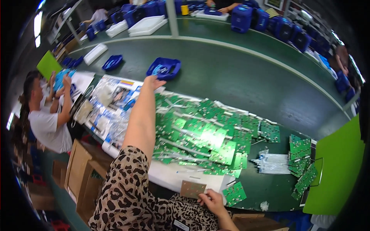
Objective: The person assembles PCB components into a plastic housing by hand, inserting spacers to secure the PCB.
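My left arm stretches far across the bench, and my left hand (154,81) is closed at the near rim of a blue plastic shell (173,70) with light-blue pieces inside. The shell lies on the dark green belt, and my fingers are partly hidden at its edge. Close to my body, my right hand (213,201) pinches a brown circuit board (192,189) by its right side. A single green circuit board (234,193) lies just right of that hand. Between my hands spreads a heap of green circuit boards (198,133) with white strips among them.
A second blue shell (112,62) sits farther left on the belt (231,73). Clear bags (111,96) cover the bench's left part. A wire bundle (273,163), stacked boards (300,150) and a lime-green panel (339,165) stand right. A co-worker (48,119) is left, near cardboard boxes (79,167).
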{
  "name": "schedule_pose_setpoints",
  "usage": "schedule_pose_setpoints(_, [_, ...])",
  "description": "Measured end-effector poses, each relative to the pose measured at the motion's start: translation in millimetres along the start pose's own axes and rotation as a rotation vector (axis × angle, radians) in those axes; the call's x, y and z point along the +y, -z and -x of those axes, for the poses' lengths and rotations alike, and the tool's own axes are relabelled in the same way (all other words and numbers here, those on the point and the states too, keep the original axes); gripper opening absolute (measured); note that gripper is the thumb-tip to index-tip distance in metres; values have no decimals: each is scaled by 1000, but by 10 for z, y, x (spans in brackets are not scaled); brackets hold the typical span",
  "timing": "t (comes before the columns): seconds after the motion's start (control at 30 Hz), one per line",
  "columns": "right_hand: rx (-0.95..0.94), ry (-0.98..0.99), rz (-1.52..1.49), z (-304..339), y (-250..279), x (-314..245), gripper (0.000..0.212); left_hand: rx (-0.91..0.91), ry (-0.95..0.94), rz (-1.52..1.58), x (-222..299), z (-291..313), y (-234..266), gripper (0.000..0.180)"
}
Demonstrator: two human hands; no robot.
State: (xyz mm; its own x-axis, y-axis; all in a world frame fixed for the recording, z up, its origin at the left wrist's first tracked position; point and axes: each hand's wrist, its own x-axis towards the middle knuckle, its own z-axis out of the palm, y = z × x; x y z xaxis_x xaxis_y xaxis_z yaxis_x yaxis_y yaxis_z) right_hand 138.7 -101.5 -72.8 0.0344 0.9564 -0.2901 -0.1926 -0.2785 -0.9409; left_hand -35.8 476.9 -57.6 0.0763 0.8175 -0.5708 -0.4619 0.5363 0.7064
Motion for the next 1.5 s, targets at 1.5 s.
schedule_pose_setpoints(1.5, [456,587,-108,402,745,-1044,7,-729,-80,-516,-1482,3967,175,52])
